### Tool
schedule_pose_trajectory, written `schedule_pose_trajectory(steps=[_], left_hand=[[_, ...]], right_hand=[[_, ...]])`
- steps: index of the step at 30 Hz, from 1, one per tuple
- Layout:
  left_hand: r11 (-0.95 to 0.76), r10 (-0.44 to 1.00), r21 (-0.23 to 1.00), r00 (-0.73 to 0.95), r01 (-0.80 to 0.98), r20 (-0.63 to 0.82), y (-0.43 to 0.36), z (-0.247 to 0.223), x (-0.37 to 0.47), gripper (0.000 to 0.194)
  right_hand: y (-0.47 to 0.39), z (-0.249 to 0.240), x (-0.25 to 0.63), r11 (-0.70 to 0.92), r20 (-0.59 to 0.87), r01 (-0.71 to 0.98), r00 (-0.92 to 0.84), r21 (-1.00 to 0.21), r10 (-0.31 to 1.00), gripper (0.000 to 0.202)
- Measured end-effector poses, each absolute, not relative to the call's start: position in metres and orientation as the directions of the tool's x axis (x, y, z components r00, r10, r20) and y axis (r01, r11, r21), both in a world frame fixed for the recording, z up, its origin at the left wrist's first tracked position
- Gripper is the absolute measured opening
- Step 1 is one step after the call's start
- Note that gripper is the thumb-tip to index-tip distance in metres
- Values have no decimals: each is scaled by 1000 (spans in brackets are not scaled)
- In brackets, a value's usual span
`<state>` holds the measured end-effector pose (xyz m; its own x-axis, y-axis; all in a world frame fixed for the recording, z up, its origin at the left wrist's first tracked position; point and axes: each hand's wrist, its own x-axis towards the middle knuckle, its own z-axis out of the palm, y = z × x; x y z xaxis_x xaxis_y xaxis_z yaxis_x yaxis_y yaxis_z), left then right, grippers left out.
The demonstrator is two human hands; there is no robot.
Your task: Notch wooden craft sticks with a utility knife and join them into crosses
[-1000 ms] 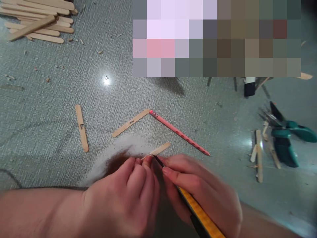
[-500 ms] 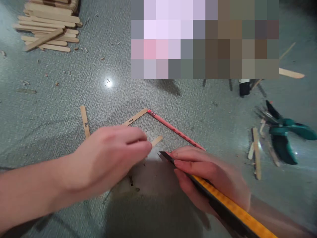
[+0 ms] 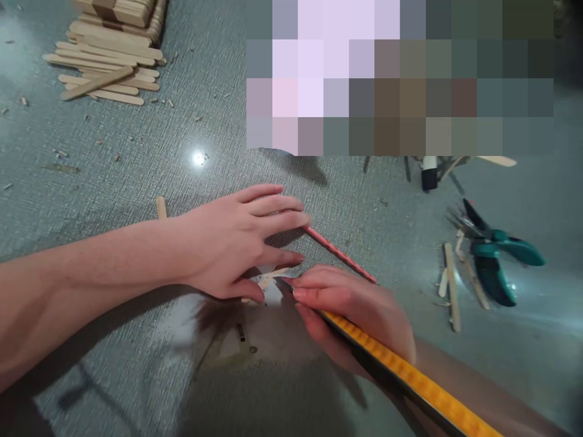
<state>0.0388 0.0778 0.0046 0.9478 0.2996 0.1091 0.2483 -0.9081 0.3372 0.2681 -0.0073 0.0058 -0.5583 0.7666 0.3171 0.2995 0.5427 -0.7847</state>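
Pale matt wooden sticks (image 3: pixel 109 94) on a finely textured, glossy grey tabletop (image 3: pixel 209 127).

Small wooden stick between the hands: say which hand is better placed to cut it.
Probably the right hand: it grips the yellow knife, blade close to the stick. The left hand is spread, holding no tool.

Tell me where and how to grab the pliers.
Grip the pliers around both green handles, probably best from the near right: they splay open that way, while the jaws point away and to the left, and wood scraps lie along the left side.
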Motion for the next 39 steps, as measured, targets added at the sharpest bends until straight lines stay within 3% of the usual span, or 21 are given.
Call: schedule_pose_trajectory(steps=[9,22,39], left_hand=[[-885,266,425,956,190,127,79,0,39,56],[-892,272,406,954,201,126,78,-1,41,58],[-865,297,437,953,246,52,78,0,43,61]], right_hand=[[-5,6,266,543,295,341,-564,-768,771,24],[-2,10,265,549,285,335,-588,-765,757,30],[-10,3,266,552,277,357,-588,-754,760,24]])
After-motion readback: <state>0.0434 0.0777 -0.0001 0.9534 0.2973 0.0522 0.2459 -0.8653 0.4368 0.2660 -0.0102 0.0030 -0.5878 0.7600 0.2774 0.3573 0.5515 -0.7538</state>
